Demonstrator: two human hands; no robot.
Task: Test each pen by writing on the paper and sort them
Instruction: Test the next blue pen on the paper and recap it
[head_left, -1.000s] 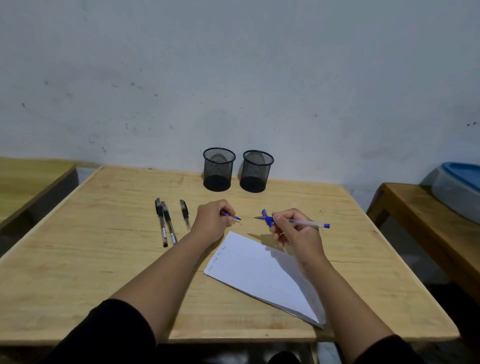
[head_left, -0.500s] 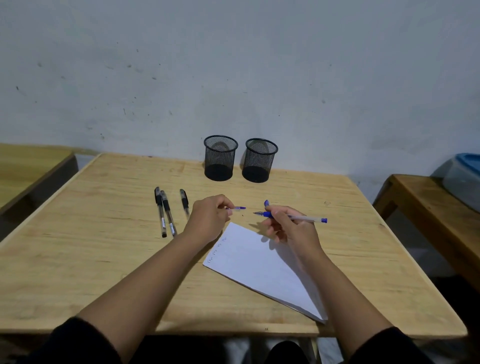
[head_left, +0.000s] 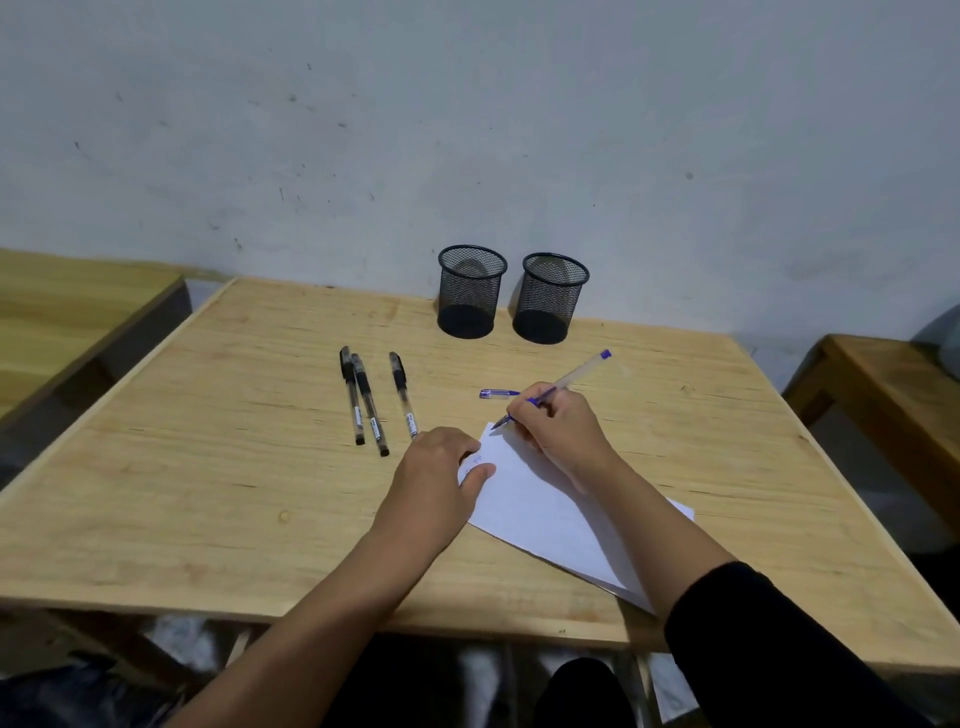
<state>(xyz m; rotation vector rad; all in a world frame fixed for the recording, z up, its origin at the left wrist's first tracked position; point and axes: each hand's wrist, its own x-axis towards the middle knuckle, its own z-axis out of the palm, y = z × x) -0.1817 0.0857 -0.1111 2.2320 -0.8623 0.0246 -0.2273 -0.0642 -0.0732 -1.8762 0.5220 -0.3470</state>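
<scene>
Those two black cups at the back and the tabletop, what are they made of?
The two cups look like black wire mesh, probably painted metal: the wall shows through the fine grid, and each has a solid rim and base. The tabletop looks like pale wood with a matt finish: long grain lines and a knot show. Solid wood or veneer, I cannot tell.

Table (head_left: 208, 467), centre of frame: two mesh cups (head_left: 471, 291) (head_left: 549, 297) side by side at its far edge against the wall, upper centre. Left of centre, three pens (head_left: 353, 397) (head_left: 370, 405) (head_left: 403, 395) lying roughly parallel (the two leftmost touching, the third just apart); a pen cap (head_left: 498, 393) to their right, before the cups. Paper (head_left: 550, 514) lower right of centre, left hand (head_left: 441, 473) on its left edge, right hand (head_left: 558, 431) on its upper corner with a pen (head_left: 576, 374) tip at the sheet.
</scene>
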